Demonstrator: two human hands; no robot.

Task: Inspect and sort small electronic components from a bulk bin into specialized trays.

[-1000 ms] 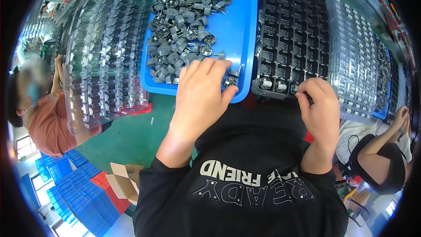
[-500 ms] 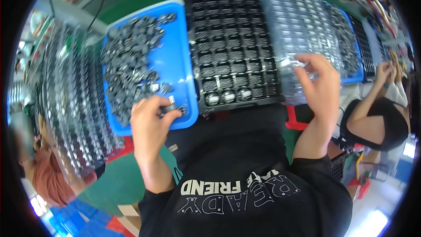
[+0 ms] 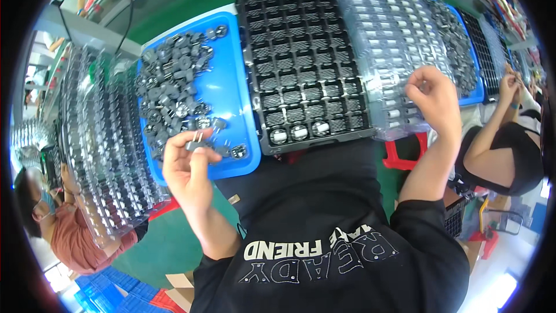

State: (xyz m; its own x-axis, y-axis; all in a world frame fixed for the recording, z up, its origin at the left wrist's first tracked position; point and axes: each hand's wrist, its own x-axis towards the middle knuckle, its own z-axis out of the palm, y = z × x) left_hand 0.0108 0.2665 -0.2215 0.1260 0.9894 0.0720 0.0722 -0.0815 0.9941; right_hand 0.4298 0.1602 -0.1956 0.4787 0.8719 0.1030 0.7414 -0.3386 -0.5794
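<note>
My left hand [image 3: 191, 168] is closed above the near edge of a blue tray [image 3: 223, 90]. Between its thumb and fingers sits a small dark grey plug part [image 3: 193, 145] with metal pins sticking up. Dark grey plug parts [image 3: 171, 81] of the same look are heaped in the tray. On the right, my right hand [image 3: 437, 101] is curled, thumb and forefinger together, over a clear plastic tray [image 3: 370, 52] bearing rows of small white-and-silver cylinders. Whatever its fingertips pinch, if anything, is too small to tell. Between the hands lies a black compartment tray [image 3: 301, 58]; three round pieces [image 3: 299, 132] fill part of its nearest row.
A tall stack of clear trays [image 3: 107, 145] stands at the left. Beyond it sits a person in an orange-brown top [image 3: 84, 240]. Another person [image 3: 492, 159] works at the right, by a second blue tray [image 3: 472, 97]. A red stool [image 3: 405, 153] is under the right side.
My left hand has lifted the plug part slightly from the heap and turned, its pins now up. My right hand has moved right, its fingers closing from a spread pose.
</note>
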